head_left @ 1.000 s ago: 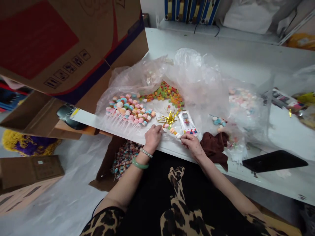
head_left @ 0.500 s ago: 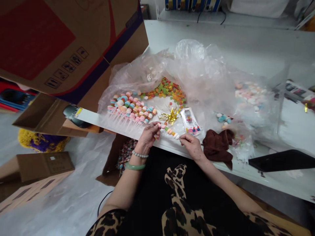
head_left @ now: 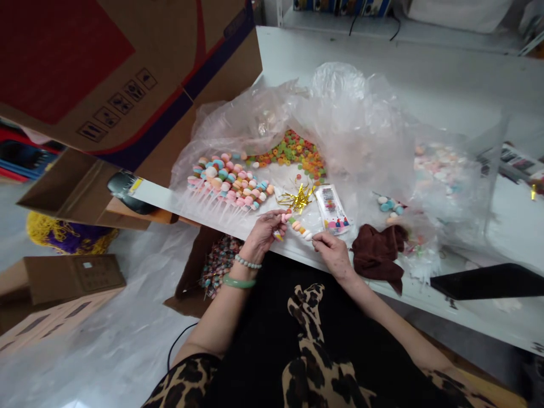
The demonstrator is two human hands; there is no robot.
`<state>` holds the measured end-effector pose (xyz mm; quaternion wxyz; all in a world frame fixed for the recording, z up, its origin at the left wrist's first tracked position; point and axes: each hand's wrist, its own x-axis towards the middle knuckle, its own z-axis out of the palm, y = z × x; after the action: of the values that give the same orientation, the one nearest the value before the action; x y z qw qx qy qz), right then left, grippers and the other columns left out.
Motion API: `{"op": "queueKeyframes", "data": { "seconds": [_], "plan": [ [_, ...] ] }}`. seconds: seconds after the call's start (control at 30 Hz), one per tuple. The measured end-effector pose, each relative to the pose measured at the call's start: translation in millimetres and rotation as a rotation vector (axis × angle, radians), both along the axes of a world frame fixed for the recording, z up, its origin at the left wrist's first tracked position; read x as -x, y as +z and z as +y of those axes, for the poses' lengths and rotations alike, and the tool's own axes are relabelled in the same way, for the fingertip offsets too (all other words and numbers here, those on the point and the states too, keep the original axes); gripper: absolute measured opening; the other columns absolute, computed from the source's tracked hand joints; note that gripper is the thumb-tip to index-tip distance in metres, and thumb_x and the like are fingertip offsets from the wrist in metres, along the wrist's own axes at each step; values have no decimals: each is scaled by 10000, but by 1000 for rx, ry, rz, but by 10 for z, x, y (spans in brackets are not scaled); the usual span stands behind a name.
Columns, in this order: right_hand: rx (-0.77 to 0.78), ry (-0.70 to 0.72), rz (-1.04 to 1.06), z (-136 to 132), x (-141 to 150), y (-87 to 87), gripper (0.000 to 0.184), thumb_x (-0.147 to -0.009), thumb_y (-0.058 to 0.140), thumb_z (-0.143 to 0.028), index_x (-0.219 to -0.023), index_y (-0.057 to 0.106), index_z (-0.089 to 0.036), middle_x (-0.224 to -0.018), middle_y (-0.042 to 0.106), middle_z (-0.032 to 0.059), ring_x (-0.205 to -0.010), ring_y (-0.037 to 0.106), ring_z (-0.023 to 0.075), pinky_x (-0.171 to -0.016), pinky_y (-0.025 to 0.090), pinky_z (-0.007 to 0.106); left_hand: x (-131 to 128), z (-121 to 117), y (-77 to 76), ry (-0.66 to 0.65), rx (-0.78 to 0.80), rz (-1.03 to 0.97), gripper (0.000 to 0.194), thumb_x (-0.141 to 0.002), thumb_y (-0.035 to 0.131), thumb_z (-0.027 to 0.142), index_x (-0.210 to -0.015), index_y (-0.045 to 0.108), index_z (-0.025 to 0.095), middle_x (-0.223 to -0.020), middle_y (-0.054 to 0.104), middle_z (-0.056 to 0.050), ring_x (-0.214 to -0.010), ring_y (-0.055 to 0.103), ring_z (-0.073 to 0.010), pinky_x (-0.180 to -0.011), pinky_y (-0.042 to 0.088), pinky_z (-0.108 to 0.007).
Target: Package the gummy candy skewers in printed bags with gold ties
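Observation:
My left hand (head_left: 266, 233) and my right hand (head_left: 332, 253) pinch the two ends of a candy skewer (head_left: 297, 226) with pastel pieces, held just above the white table's front edge (head_left: 425, 294). Both hands are closed on it. Just behind the skewer lie a bunch of gold twist ties (head_left: 295, 198) and a small clear packet with coloured contents (head_left: 334, 209). A row of finished candy skewers (head_left: 229, 182) lies to the left on crumpled clear plastic (head_left: 348, 124). Loose ring candies (head_left: 297, 154) are piled behind them.
A big cardboard box (head_left: 123, 73) leans over the table's left end. A brown cloth (head_left: 376, 255) and a black phone (head_left: 484, 281) lie at the right near the edge. An open box of skewers (head_left: 216, 266) stands on the floor below. Smaller cartons (head_left: 59, 283) sit at left.
The skewer has been lifted slightly and tilted between my hands; my left hand moved a little right and opened its pinch higher. The camera view shifted slightly downward.

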<state>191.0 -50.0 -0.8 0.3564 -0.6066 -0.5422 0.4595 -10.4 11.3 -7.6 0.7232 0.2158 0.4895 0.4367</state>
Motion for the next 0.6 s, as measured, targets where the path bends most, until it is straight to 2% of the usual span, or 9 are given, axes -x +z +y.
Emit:
{"op": "queueKeyframes", "data": {
  "seconds": [0.13, 0.37, 0.6],
  "plan": [
    [13, -4, -33, -31, -11, -40, 130, -758, 560, -311, -708, 650, -232, -627, 591, -18, -634, 536, 168, -648, 398, 279, -43, -12, -35, 98, 25, 23, 299, -668, 802, 282, -880, 661, 125, -584, 634, -21, -471, 565, -113, -415, 403, -195],
    [35, 20, -72, -24, -43, -91, 149, -756, 544, -313, -723, 663, -230, -645, 607, -11, -653, 553, 176, -665, 399, 284, -95, -44, -40, 53, -108, 64, 387, -654, 810, 393, -892, 692, 111, -639, 654, -28, -506, 587, -107, -463, 438, -206],
    [48, 74, -156, -26, -42, -147, 178, -776, 514, -312, -730, 665, -230, -660, 624, -4, -658, 558, 176, -653, 393, 283, -156, -83, -115, 41, -148, 190, 358, -717, 741, 420, -900, 685, 117, -595, 637, -20, -441, 558, -109, -398, 394, -207]
  ]
}}
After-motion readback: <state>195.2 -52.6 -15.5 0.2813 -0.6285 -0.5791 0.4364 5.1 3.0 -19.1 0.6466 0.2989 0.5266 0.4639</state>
